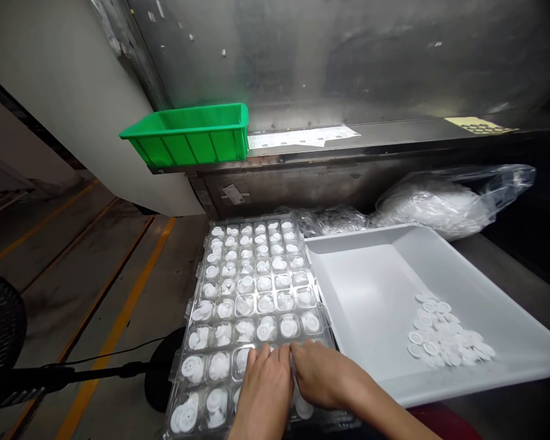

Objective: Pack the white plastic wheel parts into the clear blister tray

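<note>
In the head view, printing was borne by white paper strips on the ledge at upper centre and by a small white label below, but it could not be read. A clear plastic multi-compartment tray, filled with small round white plastic pieces, was placed at lower centre, its long axis pointed up the frame, tipped slightly right. The left hand was extended from the bottom edge and the right hand from the lower right; both were set side by side over the tray's near part, fingers bent downward. Whether anything was gripped cannot be told, the fingertips being hidden.
</note>
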Motion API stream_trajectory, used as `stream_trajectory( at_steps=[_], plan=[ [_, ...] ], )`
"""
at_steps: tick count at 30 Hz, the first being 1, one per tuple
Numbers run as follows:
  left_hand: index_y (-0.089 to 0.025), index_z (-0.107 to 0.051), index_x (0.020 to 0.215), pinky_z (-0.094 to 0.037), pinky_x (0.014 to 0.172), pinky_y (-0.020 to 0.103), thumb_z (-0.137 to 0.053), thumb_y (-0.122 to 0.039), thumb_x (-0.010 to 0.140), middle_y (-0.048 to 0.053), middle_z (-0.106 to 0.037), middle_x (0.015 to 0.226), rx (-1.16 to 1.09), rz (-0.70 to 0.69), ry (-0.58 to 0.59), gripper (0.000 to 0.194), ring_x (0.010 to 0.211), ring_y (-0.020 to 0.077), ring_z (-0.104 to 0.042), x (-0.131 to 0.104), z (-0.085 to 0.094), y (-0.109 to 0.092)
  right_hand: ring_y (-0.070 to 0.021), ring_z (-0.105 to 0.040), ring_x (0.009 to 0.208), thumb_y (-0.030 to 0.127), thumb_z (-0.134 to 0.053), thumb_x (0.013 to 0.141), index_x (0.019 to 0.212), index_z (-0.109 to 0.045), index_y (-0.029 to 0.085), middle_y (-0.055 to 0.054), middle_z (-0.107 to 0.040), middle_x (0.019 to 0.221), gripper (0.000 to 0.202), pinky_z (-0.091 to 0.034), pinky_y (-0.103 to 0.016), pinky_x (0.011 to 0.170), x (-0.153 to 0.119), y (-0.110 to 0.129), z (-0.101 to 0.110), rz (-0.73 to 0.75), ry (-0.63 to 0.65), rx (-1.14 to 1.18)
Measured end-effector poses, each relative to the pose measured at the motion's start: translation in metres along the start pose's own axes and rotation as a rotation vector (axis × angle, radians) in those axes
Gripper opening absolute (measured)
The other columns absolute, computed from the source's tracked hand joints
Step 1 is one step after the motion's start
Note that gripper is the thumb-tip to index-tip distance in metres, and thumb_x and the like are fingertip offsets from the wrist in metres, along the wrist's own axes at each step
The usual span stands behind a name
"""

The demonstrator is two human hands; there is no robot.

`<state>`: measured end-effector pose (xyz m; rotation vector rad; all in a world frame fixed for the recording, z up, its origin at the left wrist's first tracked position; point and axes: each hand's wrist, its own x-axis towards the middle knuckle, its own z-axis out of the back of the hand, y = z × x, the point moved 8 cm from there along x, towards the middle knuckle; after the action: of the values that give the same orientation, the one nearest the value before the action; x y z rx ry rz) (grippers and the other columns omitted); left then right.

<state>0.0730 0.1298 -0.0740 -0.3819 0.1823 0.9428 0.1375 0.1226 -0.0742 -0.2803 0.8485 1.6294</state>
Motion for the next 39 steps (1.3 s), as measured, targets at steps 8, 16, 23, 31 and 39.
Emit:
stream_trajectory(
  at_steps=[8, 16, 23, 31, 39],
  plan=[
    [-0.016, -0.060, 0.104, -0.044, 0.093, 0.051, -0.055, -0.021, 0.087, 0.003, -0.066, 0.096, -0.123, -0.035, 0.036, 0.018, 0.100, 0.0225, -0.060, 0.002, 0.008, 0.001, -0.0179, -0.065, 0.083, 0.031, -0.058, 0.093, 0.112, -0.057, 0.014, -0.005, -0.064, 0.099, 0.025, -0.055, -0.036, 0.072, 0.007, -0.019, -0.009, 0.007, 0.062, 0.135],
    [-0.019, -0.053, 0.077, -0.044, 0.067, 0.034, -0.052, -0.032, 0.088, -0.004, -0.051, 0.070, -0.638, 0.007, -0.094, 0.017, 0.067, 0.0145, -0.051, -0.004, 0.013, 0.032, -0.0172, -0.063, 0.081, 0.031, -0.052, 0.096, 0.102, -0.060, 0.014, -0.003, -0.063, 0.091, 0.020, -0.053, -0.037, 0.074, 0.001, -0.020, -0.009, -0.032, -0.137, 0.243],
    [-0.020, -0.041, 0.067, -0.035, 0.047, 0.023, -0.058, -0.041, 0.083, -0.002, -0.056, 0.080, -1.500, 0.292, -0.219, 0.031, 0.054, 0.0073, -0.044, -0.026, -0.018, 0.054, -0.0171, -0.058, 0.075, 0.026, -0.044, 0.096, 0.108, -0.053, 0.016, 0.000, -0.055, 0.079, 0.018, -0.047, -0.035, 0.072, -0.011, -0.025, -0.009, -0.016, -0.254, 0.549],
    [-0.025, -0.060, 0.104, -0.048, 0.075, 0.013, -0.053, -0.011, 0.086, -0.004, -0.071, 0.084, -2.233, 0.692, -0.203, 0.023, 0.081, 0.0035, -0.065, -0.026, -0.031, 0.012, -0.0089, -0.050, 0.056, 0.028, -0.045, 0.089, 0.106, -0.055, 0.021, 0.004, -0.056, 0.070, 0.021, -0.040, -0.017, 0.053, -0.052, 0.005, 0.024, 0.149, -0.052, 0.924],
    [-0.029, -0.074, 0.090, -0.052, 0.086, 0.024, -0.040, -0.027, 0.089, -0.006, -0.074, 0.103, -2.516, 0.676, -0.010, 0.034, 0.111, 0.0146, -0.060, -0.025, -0.011, -0.037, -0.0202, -0.061, 0.080, 0.025, -0.051, 0.085, 0.128, -0.051, 0.029, -0.006, -0.063, 0.095, 0.043, -0.045, -0.027, 0.071, -0.066, -0.001, 0.025, 0.139, -0.097, 0.784]
  ],
)
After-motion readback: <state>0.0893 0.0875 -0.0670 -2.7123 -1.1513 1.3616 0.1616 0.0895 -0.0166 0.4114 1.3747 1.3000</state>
